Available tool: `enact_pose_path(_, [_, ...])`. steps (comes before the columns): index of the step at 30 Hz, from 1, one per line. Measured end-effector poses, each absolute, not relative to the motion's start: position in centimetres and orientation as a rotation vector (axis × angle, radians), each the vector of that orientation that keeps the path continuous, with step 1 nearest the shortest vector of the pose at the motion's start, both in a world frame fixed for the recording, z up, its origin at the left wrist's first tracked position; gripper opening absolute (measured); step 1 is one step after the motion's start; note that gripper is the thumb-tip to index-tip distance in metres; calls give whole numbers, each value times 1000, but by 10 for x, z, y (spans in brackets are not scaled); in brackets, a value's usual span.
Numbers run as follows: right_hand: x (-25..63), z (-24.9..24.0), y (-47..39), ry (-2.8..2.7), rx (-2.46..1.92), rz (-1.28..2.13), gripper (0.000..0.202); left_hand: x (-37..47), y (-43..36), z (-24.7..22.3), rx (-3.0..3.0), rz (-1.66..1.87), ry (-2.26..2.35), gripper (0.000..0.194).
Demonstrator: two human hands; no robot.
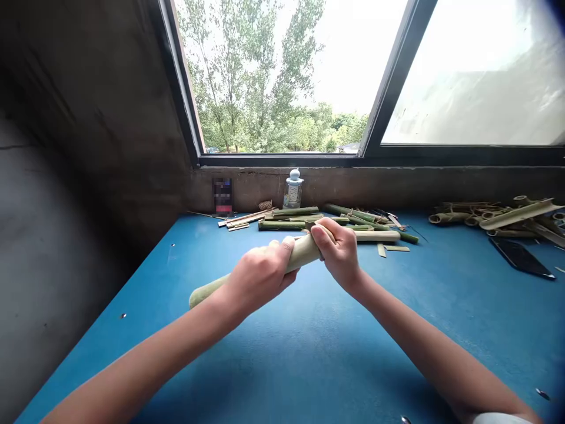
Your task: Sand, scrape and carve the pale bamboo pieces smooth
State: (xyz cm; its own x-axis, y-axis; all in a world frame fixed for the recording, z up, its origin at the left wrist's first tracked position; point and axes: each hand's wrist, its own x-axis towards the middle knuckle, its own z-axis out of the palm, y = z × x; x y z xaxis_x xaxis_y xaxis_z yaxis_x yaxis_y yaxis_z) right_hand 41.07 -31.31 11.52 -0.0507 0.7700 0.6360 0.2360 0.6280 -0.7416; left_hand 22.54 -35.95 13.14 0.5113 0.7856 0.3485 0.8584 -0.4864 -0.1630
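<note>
A thick pale green bamboo tube (303,252) is held aslant above the blue table, its lower left end near the tabletop and its other end raised to the right. My left hand (263,272) is wrapped round its middle. At the upper right end, the fingers of my right hand (339,250) are closed on a small brownish piece (310,226) against the tube; whether it is a separate strip or part of the tube, I cannot tell.
Bamboo sticks and strips (289,225) lie along the back of the blue table (291,365), before a glass jar (293,191) and a propped-up phone (222,196). Split bamboo (518,213) is heaped at the right, beside a black phone (521,257).
</note>
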Motion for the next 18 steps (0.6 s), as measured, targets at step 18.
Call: enact_pose_path(18, [458, 152, -292, -1559, -861, 290, 42, 213, -356, 145, -2316, -299, -1522, 61])
